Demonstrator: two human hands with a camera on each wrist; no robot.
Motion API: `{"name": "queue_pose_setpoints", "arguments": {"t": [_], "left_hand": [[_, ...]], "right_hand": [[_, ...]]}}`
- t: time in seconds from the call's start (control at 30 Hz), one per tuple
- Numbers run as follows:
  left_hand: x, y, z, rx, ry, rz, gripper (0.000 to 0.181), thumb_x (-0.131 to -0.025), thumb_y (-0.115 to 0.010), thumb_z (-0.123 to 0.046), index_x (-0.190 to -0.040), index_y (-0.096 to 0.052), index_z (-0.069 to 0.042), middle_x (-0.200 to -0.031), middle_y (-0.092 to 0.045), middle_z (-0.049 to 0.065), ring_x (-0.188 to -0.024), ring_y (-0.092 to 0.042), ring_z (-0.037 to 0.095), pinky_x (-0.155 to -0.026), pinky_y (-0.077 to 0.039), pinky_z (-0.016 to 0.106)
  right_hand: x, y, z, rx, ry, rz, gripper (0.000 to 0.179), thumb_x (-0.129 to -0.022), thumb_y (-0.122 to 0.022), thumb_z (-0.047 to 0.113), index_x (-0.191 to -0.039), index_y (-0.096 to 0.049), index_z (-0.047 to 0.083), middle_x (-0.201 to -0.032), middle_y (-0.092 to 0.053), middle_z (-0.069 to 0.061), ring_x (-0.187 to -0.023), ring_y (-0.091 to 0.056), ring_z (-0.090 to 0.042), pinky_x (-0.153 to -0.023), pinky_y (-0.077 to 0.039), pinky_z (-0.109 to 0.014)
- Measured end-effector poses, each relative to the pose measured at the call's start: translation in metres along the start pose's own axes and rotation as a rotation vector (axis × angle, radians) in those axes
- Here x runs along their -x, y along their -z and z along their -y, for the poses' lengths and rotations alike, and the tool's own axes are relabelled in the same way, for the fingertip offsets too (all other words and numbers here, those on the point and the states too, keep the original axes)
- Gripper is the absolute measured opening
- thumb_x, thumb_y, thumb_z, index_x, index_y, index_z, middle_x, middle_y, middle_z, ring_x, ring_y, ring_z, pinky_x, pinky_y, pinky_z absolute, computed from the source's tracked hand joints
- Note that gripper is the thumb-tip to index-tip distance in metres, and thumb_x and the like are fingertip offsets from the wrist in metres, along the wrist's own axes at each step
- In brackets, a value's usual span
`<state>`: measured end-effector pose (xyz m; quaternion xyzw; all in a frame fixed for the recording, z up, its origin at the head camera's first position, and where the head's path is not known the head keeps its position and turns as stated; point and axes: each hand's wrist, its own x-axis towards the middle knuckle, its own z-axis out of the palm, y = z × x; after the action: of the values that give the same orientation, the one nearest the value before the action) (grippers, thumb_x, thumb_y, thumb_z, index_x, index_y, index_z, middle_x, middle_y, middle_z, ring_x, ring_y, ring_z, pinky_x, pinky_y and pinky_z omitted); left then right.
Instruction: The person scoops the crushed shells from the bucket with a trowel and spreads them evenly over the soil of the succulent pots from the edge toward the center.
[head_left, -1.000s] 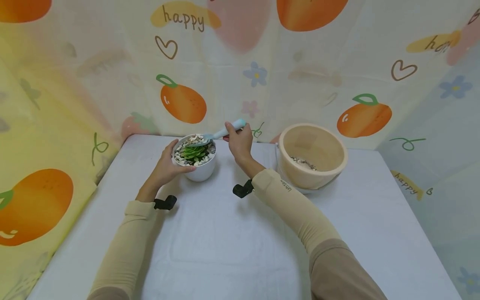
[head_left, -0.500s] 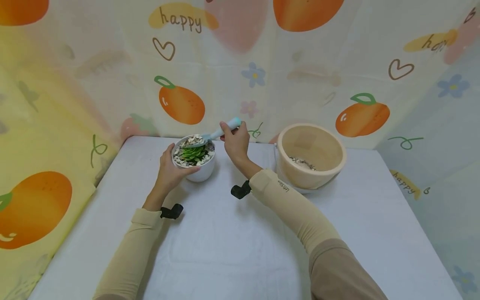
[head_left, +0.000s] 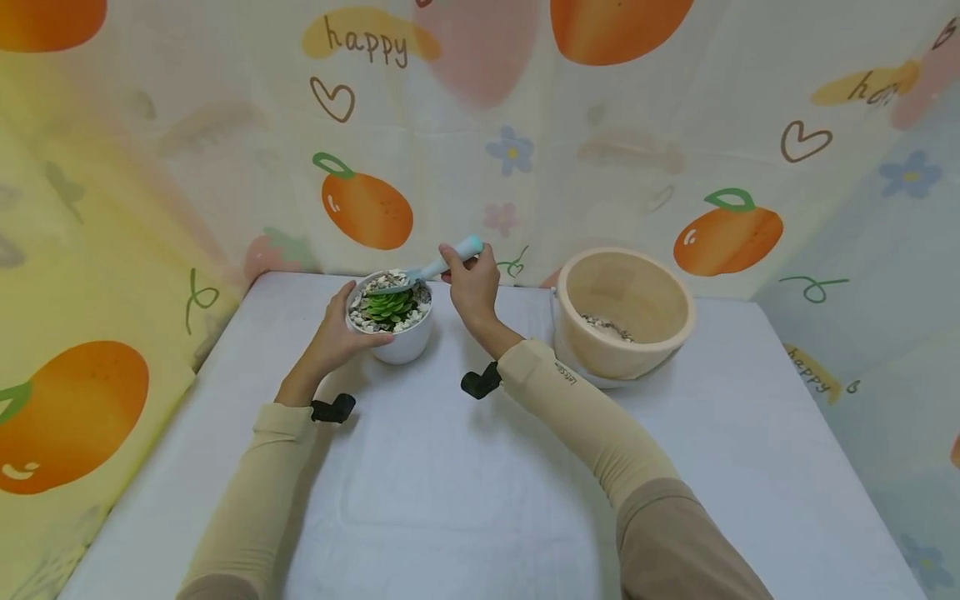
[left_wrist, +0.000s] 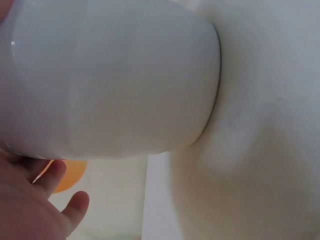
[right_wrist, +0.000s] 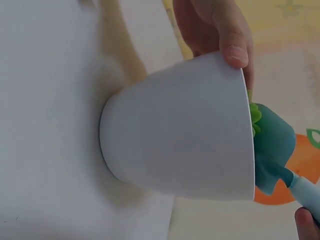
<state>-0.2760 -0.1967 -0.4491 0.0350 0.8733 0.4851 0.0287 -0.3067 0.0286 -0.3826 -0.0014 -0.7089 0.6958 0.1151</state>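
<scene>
A white flowerpot (head_left: pixel 402 346) stands upright at the back left of the table, filled with pale pebbles (head_left: pixel 363 319) around a green succulent (head_left: pixel 388 312). My left hand (head_left: pixel 327 343) grips its left side, the thumb along the front near the rim. The right wrist view shows that thumb lying over the pot's edge. My right hand (head_left: pixel 477 289) holds a small trowel by its light blue handle (head_left: pixel 448 261). Its teal blade (right_wrist: pixel 277 137) lies over the pot's mouth, close above the leaves; whether it touches the pebbles I cannot tell.
To the right stands a large beige pot (head_left: pixel 630 357) with some pebbles at its bottom. The white table (head_left: pixel 465 500) ends at a patterned curtain (head_left: pixel 465 167) behind both pots. Black wrist cameras (head_left: pixel 333 408) stick out below both hands.
My right hand has shifted slightly left with the trowel. The left wrist swung a little to the right and back again, the hand staying on the flowerpot.
</scene>
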Motion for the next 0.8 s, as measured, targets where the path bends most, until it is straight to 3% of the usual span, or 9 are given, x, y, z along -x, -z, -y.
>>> {"name": "queue_pose_setpoints", "arguments": {"t": [0.17,0.47,0.8], "left_hand": [[0.0017,0.0006,0.0008,0.024,0.002,0.004,0.121,-0.073,-0.085,-0.035,-0.158,-0.002,-0.014,-0.162,-0.008,0.020,-0.148,-0.014,0.040,-0.116,-0.018,0.063],[0.0039,0.0038,0.0004,0.030,0.005,0.024,0.117,-0.076,-0.082,-0.035,-0.158,-0.002,-0.015,-0.163,-0.006,0.019,-0.149,-0.008,0.041,-0.116,-0.015,0.065],[0.0026,-0.0010,0.0023,0.055,-0.008,-0.020,0.117,-0.075,-0.084,-0.032,-0.157,-0.005,-0.010,-0.161,-0.010,0.021,-0.149,-0.013,0.040,-0.117,-0.017,0.062]], "right_hand": [[-0.0007,0.0004,-0.0020,-0.001,0.014,0.025,0.034,-0.094,-0.066,0.027,-0.109,-0.052,0.000,-0.096,-0.070,-0.024,-0.088,-0.068,-0.044,-0.083,-0.058,-0.044],[-0.0006,-0.0004,-0.0045,-0.028,0.069,0.075,0.031,-0.097,-0.061,0.020,-0.114,-0.049,-0.003,-0.112,-0.068,-0.021,-0.104,-0.068,-0.030,-0.083,-0.058,-0.031],[0.0046,0.0003,-0.0021,-0.008,0.142,0.072,0.030,-0.097,-0.061,0.018,-0.112,-0.050,-0.005,-0.106,-0.068,-0.023,-0.097,-0.069,-0.033,-0.085,-0.058,-0.042]]}}
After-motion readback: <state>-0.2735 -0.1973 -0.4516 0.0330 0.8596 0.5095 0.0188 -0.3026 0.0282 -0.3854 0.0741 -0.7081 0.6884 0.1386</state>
